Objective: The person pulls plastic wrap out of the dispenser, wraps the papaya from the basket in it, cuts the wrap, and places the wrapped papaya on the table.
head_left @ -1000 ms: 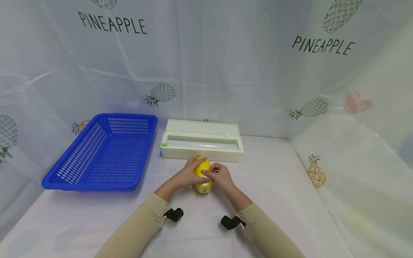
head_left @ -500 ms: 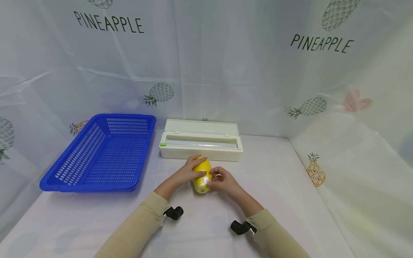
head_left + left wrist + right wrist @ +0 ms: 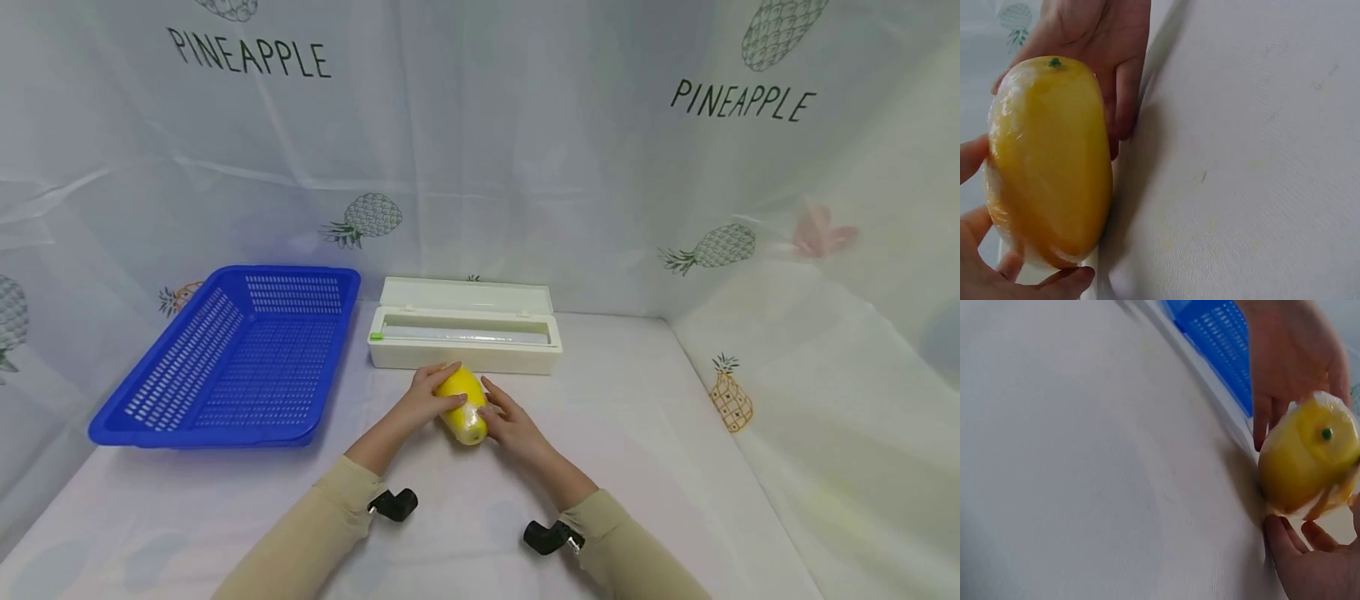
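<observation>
A yellow mango [image 3: 461, 408] in clear plastic wrap lies between my two hands, its wrap shining at the near end. My left hand [image 3: 422, 400] grips it from the left, thumb across the top and fingers toward its far end. On the right, my right hand [image 3: 517, 429] holds its side with thumb and fingers. The left wrist view shows a small green stem mark on one end of the mango [image 3: 1054, 162] and fingertips at the other. In the right wrist view, that stem end of the mango [image 3: 1310, 456] faces the camera.
Just behind the hands stands a white cling film box [image 3: 465, 358] with its lid up and a film roll [image 3: 465, 335] inside. A blue slotted basket [image 3: 112, 435] is to the left. A pineapple-print curtain [image 3: 525, 167] rises behind the white-covered table [image 3: 637, 433].
The mango has tilted and shifted slightly left, with the left hand moving along. My right hand has gone from pinching at its wrap to holding its right side with more spread fingers.
</observation>
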The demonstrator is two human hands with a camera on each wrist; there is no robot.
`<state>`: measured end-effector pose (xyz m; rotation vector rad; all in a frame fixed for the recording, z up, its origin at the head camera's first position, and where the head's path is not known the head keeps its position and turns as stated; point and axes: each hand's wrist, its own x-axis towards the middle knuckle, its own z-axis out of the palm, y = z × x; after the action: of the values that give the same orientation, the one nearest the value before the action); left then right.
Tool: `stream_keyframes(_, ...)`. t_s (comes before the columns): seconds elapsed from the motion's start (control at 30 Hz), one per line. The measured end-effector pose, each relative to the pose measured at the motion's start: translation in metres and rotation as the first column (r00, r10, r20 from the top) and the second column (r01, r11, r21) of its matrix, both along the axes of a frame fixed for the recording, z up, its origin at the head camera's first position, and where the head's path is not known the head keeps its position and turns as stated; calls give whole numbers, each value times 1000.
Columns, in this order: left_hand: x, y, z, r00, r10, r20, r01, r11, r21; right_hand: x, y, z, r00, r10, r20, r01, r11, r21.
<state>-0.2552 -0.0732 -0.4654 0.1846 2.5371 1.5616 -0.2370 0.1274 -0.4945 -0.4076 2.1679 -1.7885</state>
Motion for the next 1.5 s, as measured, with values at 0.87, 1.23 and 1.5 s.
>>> stream_keyframes(0.87, 34, -7, 5, 984, 107, -140, -141, 954, -264, 21, -25, 19, 995, -97, -30, 99, 991, 94)
stream_keyframes(1.23, 53, -19, 3, 975, 97, -199, -153, 945, -290, 23, -22, 13, 995, -90, 40, 81, 981, 178)
stream_keyframes(1.5, 55, -31, 1, 983, 173, -57, -179, 976, -126, 18, -18, 23, 996, -78, 35, 68, 972, 225)
